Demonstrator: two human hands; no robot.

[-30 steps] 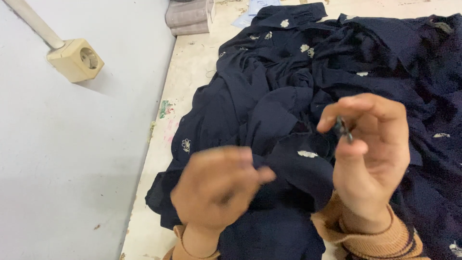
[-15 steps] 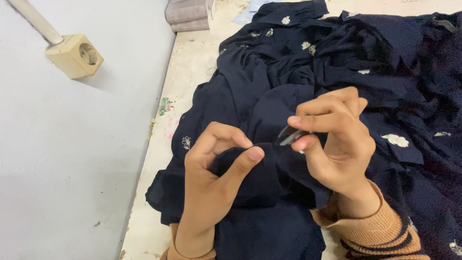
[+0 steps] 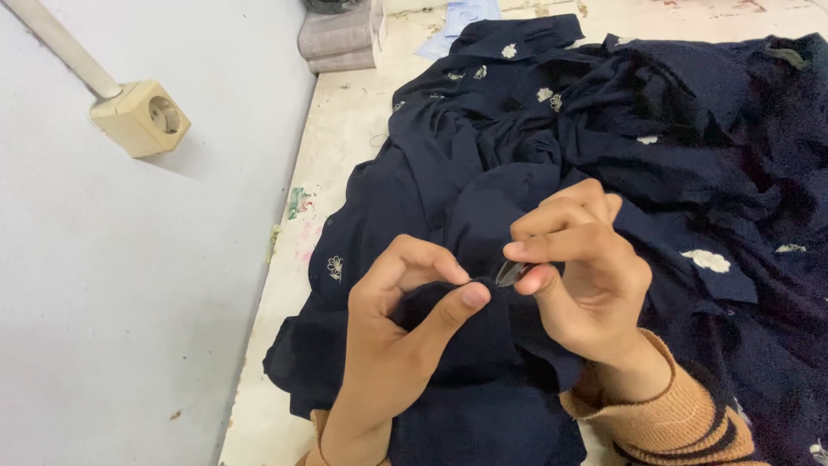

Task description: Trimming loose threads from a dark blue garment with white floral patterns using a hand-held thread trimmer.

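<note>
Dark navy cloth (image 3: pixel 535 173), heaped and creased across worktable (image 3: pixel 345 138), small white embroidered flowers scattered over it, one near left edge, several toward top and right. Fabric thin, bunched in folds, spilling toward lower right corner and over table's near edge.

Left hand (image 3: pixel 392 336) at centre-bottom, thumb and forefinger pinched shut on a fold of the cloth, other fingers curled under. Right hand (image 3: pixel 582 276) just beside it, thumb and forefinger clamped on small dark metal tool (image 3: pixel 511 273), tip aimed at the pinched fold and close to left thumb; kind of tool too small to tell, maybe thread snips. Orange-brown knit sleeve w/ dark stripes (image 3: pixel 681 423) at right wrist.

Table surface pale, worn, w/ paint stains near left edge. Stack of folded grey-pink fabric (image 3: pixel 341 39) at top, well apart from hands; light blue scrap (image 3: pixel 461 17) beside it, partly under cloth. No boxes or trays in view.

Left of table: grey floor (image 3: pixel 129 302), beige wall-type socket box (image 3: pixel 138 116) w/ pale conduit running to top-left corner.
</note>
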